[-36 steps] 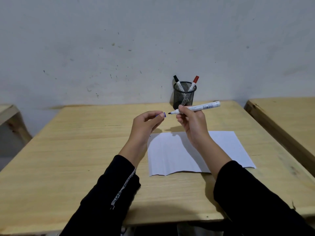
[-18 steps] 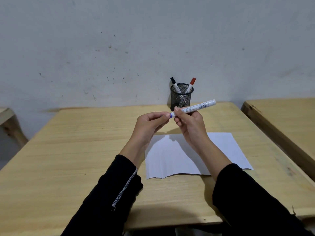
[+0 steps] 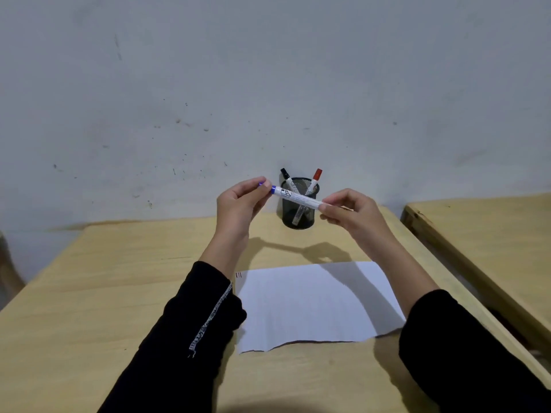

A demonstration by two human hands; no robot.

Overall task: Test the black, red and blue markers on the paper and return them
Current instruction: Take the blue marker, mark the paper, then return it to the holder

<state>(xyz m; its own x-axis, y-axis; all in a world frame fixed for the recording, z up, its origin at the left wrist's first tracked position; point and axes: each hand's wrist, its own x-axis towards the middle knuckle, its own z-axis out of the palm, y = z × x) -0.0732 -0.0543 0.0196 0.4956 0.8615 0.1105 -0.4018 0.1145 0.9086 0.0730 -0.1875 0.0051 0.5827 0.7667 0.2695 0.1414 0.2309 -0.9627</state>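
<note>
I hold the blue marker (image 3: pixel 298 198) level in the air in front of the black mesh pen cup (image 3: pixel 299 217). My left hand (image 3: pixel 238 204) grips its blue-capped end and my right hand (image 3: pixel 348 211) pinches the other end. The black marker (image 3: pixel 286 177) and the red marker (image 3: pixel 315 178) stand in the cup at the back of the desk. A white sheet of paper (image 3: pixel 313 305) lies on the desk below my hands, with small red marks at its top left corner.
The wooden desk (image 3: pixel 119 293) stands against a grey wall. A second wooden desk (image 3: pixel 489 234) sits close on the right, with a narrow gap between the two. My black sleeves cover the near part of the desk.
The cap in my left hand went onto the marker's tip. Both hands then rose and moved back toward the cup, and the marker now lies level between them.
</note>
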